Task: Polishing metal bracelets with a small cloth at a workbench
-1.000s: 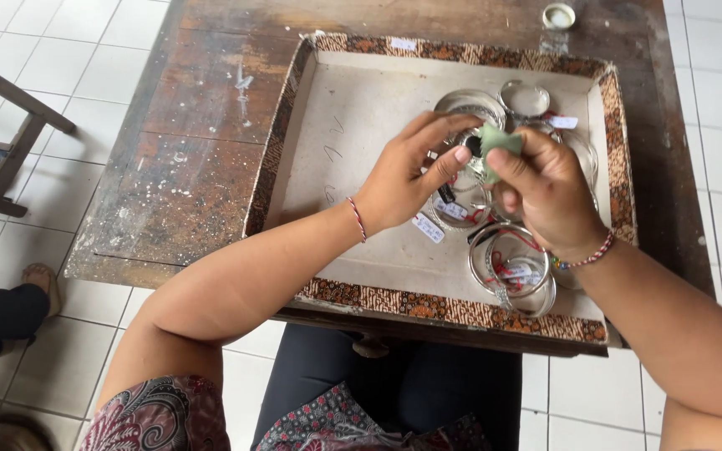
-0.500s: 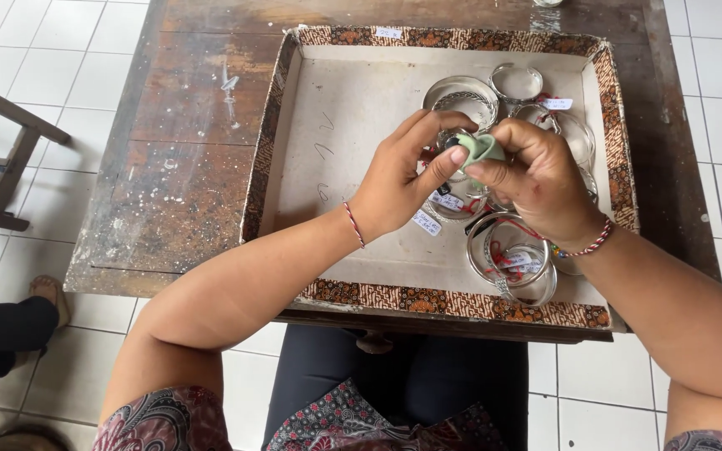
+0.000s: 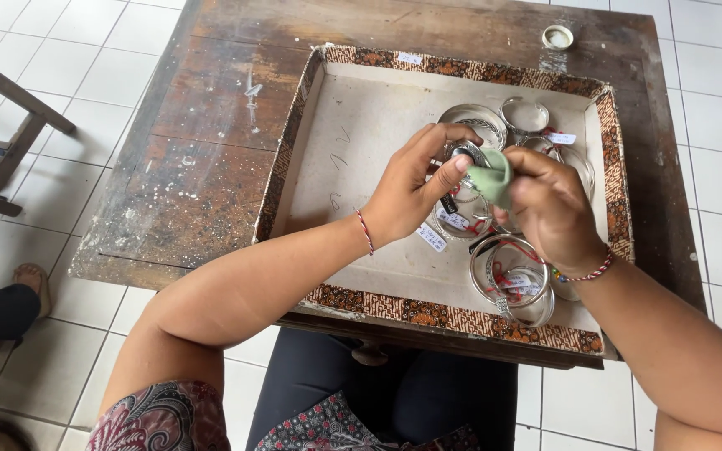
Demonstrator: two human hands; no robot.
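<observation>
Over a shallow tray (image 3: 353, 125) with a patterned brown border, my left hand (image 3: 415, 188) pinches a small silver ring-like piece (image 3: 467, 154) between thumb and fingers. Pressed against that piece is a small pale green cloth (image 3: 491, 177), which my right hand (image 3: 551, 209) holds. Several silver bangles with small tags lie in the tray under and beside my hands: a stack (image 3: 516, 280) at the near right, others (image 3: 524, 113) at the far right.
The tray rests on a worn dark wooden table (image 3: 185, 167). A small white round lid (image 3: 557, 37) sits at the table's far edge. White tiled floor surrounds the table. Another person's foot in a sandal (image 3: 22, 284) and a wooden chair leg (image 3: 10, 142) are at left.
My hands have stayed together over the tray, rubbing the silver piece with the green cloth. The view has shifted slightly, so the tray appears lower in the picture.
</observation>
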